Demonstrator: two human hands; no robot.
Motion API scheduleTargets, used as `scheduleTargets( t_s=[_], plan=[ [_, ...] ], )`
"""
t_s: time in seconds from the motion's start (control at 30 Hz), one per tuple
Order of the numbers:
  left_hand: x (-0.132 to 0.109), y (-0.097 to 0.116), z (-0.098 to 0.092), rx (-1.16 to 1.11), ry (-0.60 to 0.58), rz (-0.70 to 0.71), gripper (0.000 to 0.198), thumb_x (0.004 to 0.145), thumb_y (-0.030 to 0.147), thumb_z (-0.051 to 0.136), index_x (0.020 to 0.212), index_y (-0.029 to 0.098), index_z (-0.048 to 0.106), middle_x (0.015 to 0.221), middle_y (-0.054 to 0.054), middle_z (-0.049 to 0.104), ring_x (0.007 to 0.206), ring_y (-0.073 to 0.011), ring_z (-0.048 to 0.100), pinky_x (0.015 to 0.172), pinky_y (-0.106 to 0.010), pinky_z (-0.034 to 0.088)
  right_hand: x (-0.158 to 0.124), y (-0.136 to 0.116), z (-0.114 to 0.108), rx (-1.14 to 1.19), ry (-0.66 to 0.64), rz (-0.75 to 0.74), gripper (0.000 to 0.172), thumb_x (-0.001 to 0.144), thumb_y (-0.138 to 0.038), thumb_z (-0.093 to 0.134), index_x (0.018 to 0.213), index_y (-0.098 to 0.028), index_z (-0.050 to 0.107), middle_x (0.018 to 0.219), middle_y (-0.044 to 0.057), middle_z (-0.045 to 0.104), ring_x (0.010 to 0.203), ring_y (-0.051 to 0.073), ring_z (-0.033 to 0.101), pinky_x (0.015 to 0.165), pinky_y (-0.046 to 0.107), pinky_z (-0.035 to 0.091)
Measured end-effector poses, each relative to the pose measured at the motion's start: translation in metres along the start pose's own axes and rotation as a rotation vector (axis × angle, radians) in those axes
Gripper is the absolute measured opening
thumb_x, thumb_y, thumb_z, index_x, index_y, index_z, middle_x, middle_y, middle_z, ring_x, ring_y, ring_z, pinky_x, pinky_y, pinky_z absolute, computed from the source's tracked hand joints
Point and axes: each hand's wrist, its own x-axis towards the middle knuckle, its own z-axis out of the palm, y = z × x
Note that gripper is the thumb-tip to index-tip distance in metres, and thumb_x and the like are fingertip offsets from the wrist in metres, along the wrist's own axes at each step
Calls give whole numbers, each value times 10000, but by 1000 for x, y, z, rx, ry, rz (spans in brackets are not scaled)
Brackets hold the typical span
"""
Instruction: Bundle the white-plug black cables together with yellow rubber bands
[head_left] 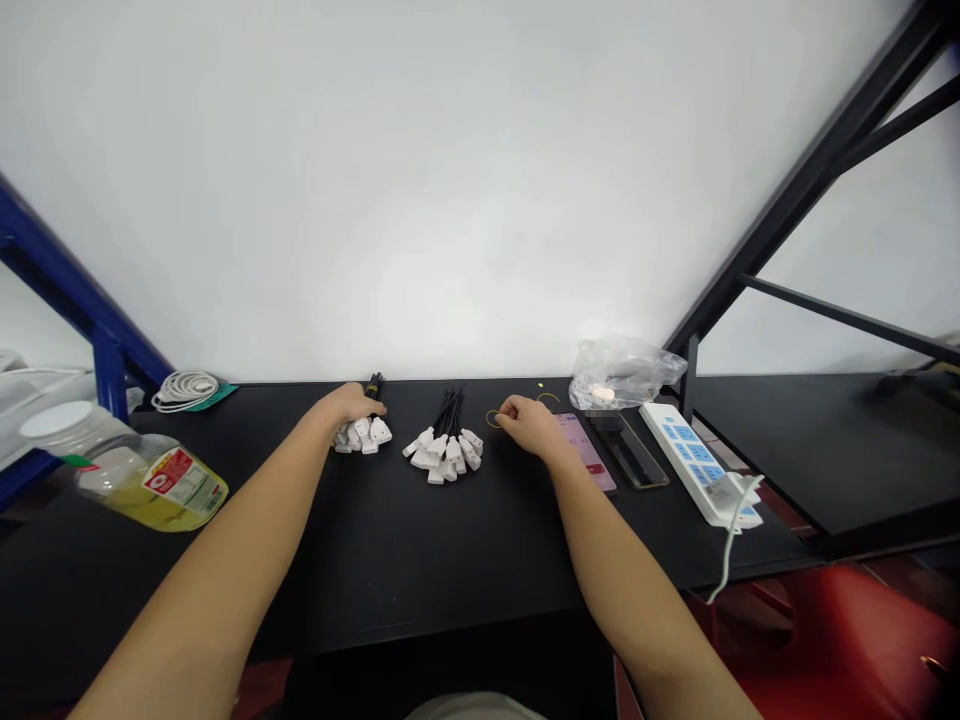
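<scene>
My left hand point(351, 405) is closed over a bundle of white plugs with black cables point(361, 434), and the cable ends stick out past my fingers toward the far side. A second, similar bundle point(442, 452) lies on the black table point(390, 540) between my hands. My right hand point(526, 423) rests low on the tabletop, its fingertips at a thin yellow rubber band point(493, 419). I cannot tell whether the band is pinched. Another yellow band point(548, 400) lies just beyond that hand.
To the right lie a phone with a pink screen point(586, 452), a dark glass panel point(634, 452), a white-and-blue power strip point(694, 460) and a crumpled plastic bag point(622, 373). A yellow-labelled plastic bottle point(150, 485) lies on the left, past a coiled white cable point(185, 391).
</scene>
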Motion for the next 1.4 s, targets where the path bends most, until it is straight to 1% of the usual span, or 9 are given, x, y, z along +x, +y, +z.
scheduleTargets(
  t_s=[0.1, 0.2, 0.3, 0.4, 0.5, 0.63, 0.87, 1.07, 1.4],
  plan=[
    [-14, 0, 5, -99, -30, 84, 191, 658, 300, 684, 769, 146, 661, 681, -64, 642, 673, -245, 625, 555, -296, 425, -2, -5, 3, 107, 57, -65, 108, 858, -301, 626, 818, -209, 666, 743, -1, 686, 662, 135, 582, 602, 242, 361],
    [-49, 10, 15, -395, -60, 240, 267, 730, 286, 595, 958, 166, 667, 838, -39, 659, 761, -191, 615, 625, -265, 448, -9, -19, 8, 241, 165, -168, 116, 867, -304, 626, 886, -207, 688, 750, -3, 682, 660, 133, 581, 612, 241, 401],
    [-91, 26, 31, -783, -264, 331, 313, 708, 262, 598, 1005, 167, 629, 896, -35, 642, 726, -163, 579, 630, -271, 452, -21, -38, 13, 349, 238, -327, 198, 883, -313, 633, 1032, -202, 701, 803, 14, 690, 661, 131, 588, 625, 246, 438],
    [-123, 40, 50, -930, -508, 432, 421, 735, 222, 580, 1153, 174, 571, 956, -47, 650, 724, -160, 579, 656, -294, 460, -33, -54, 19, 351, 250, -480, 217, 908, -293, 624, 1092, -217, 711, 877, 35, 711, 710, 135, 619, 666, 250, 465],
    [-138, 49, 65, -932, -519, 499, 510, 761, 170, 560, 1268, 179, 511, 789, 0, 593, 715, -158, 558, 681, -296, 438, -36, -58, 27, 321, 264, -553, 152, 911, -251, 625, 1007, -227, 740, 863, 35, 735, 751, 145, 645, 704, 256, 474],
    [-140, 49, 76, -898, -456, 469, 538, 789, 156, 551, 1320, 200, 484, 735, 36, 535, 694, -132, 517, 692, -276, 414, -34, -56, 32, 359, 275, -536, 104, 875, -208, 656, 883, -217, 759, 768, 24, 733, 693, 141, 643, 662, 246, 467],
    [-134, 46, 83, -1031, -570, 436, 456, 827, 252, 526, 1274, 179, 470, 628, 54, 516, 550, -129, 503, 577, -262, 424, -38, -62, 31, 495, 252, -386, 108, 840, -276, 687, 817, -209, 770, 748, 31, 732, 621, 134, 621, 601, 241, 467],
    [-131, 46, 84, -1049, -603, 428, 341, 837, 238, 494, 1173, 179, 478, 603, 58, 516, 526, -117, 500, 564, -248, 431, -38, -64, 34, 556, 262, -359, 118, 805, -293, 697, 814, -200, 770, 774, 41, 743, 600, 127, 615, 576, 233, 469],
    [-127, 46, 89, -995, -701, 433, 192, 821, 259, 510, 997, 193, 466, 595, 49, 511, 500, -114, 494, 533, -249, 444, -41, -67, 25, 397, 257, -372, 88, 739, -206, 576, 655, -195, 602, 622, -18, 578, 557, 107, 503, 560, 228, 395]
  ],
)
